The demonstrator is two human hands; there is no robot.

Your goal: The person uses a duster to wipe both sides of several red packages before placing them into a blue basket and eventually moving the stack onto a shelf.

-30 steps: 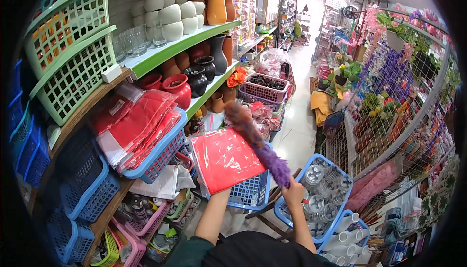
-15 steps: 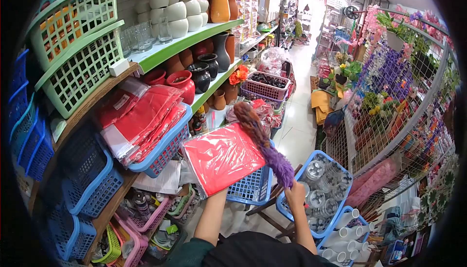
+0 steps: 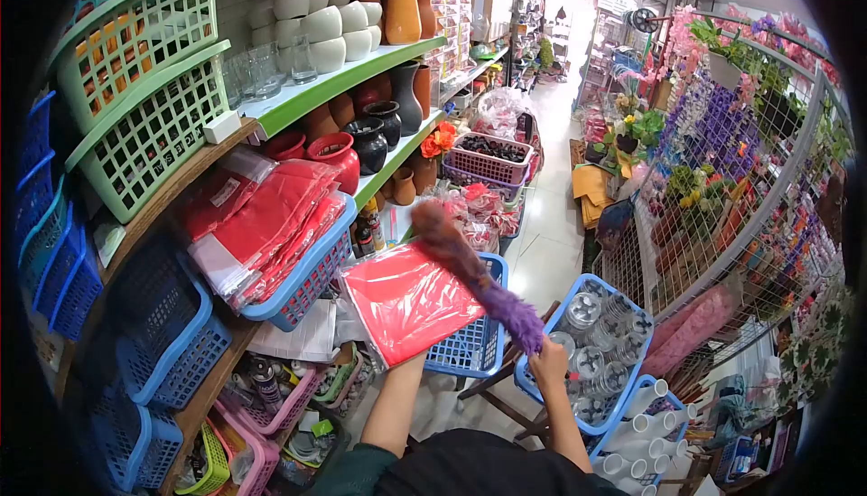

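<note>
Right now the red packet (image 3: pixel 408 302) is held up flat in front of the shelves, over a blue basket (image 3: pixel 470 347). The left hand (image 3: pixel 404 358) grips its lower edge, though whether the fingers are fully closed is hidden behind the packet. The right hand (image 3: pixel 548 365) has its fingers wrapped around the handle of a purple duster (image 3: pixel 479 279), whose fluffy head lies across the packet. Just beside it, a blue crate (image 3: pixel 591 351) holds glass jars

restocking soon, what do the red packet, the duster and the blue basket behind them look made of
Red packet: glossy clear plastic wrap, judging by glare, over something red, perhaps cloth. Duster: fluffy purple and brown fibres, likely synthetic, matte. Blue basket: moulded plastic lattice, slightly shiny. Left hand holds the packet, right hand the duster.
</note>
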